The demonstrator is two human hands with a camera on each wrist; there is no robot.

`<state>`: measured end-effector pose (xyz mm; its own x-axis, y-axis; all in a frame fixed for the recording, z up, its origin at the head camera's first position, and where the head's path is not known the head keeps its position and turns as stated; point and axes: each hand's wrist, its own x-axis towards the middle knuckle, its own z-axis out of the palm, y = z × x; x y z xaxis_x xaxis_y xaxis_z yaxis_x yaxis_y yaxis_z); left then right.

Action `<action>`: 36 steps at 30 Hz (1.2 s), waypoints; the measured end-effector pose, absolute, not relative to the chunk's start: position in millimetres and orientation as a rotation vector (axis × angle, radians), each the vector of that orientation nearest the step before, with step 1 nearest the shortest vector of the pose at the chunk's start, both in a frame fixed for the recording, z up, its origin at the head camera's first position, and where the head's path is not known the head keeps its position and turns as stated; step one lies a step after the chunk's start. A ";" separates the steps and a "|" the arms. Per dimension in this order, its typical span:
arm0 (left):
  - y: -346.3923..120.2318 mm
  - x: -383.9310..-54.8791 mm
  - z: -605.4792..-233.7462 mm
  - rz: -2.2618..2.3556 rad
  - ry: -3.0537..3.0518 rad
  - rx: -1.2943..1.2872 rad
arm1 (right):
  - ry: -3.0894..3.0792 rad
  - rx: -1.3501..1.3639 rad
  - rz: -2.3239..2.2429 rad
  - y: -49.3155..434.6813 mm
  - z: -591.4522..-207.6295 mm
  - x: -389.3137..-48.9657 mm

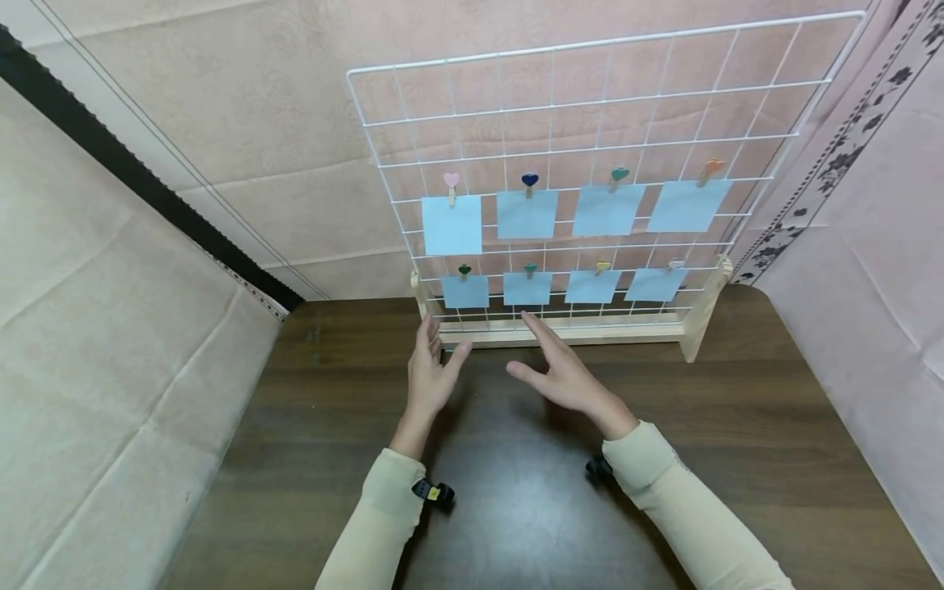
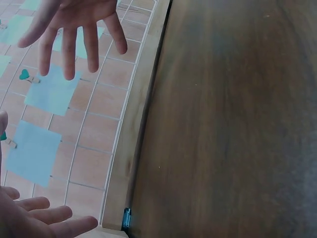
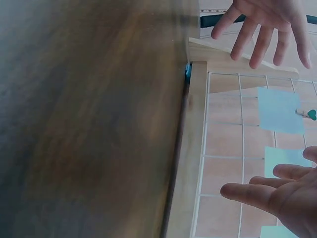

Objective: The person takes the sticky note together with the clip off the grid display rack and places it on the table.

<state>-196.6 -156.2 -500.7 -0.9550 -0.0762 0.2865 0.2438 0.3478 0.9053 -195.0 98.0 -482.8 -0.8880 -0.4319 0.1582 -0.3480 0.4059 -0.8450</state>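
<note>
Both your hands have their fingers [image 3: 247, 194] spread, leaving open room between the palms. Your left hand [image 1: 431, 373] is beside the left foot [image 1: 416, 288] of the white wire rack [image 1: 549, 106], though you can't tell whether they touch; your right hand [image 1: 566, 375] is before its pale wooden bar [image 1: 583, 332]. The rack stands by the far edge of the smooth, dark-grained desk [image 1: 745, 426], which stretches toward you. Two rows of four flat blue notes [image 1: 452, 228] hang on its squared grid from small clips [image 1: 529, 182], mostly heart-topped. Creased, pale cloth [image 1: 295, 123] lies behind.
</note>
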 end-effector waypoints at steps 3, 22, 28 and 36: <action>-155.5 -198.4 -498.5 -1.662 -2.333 -0.140 | 2.564 -0.733 -1.506 95.1 -479.6 -198.6; -149.2 -215.0 -492.6 -1.728 -2.269 -0.083 | 2.500 -0.808 -1.580 77.6 -457.7 -219.1; -149.0 -219.2 -490.4 -1.738 -2.284 -0.043 | 2.474 -0.821 -1.598 72.0 -448.5 -224.4; -150.1 -222.5 -487.7 -1.768 -2.307 -0.072 | 2.527 -0.884 -1.548 65.5 -439.1 -233.9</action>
<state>-222.5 -150.1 -487.7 -0.9714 -0.1024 0.2140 0.1801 0.2691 0.9461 -233.9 65.5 -439.1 -0.8354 -0.4915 0.2459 -0.4424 0.3358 -0.8316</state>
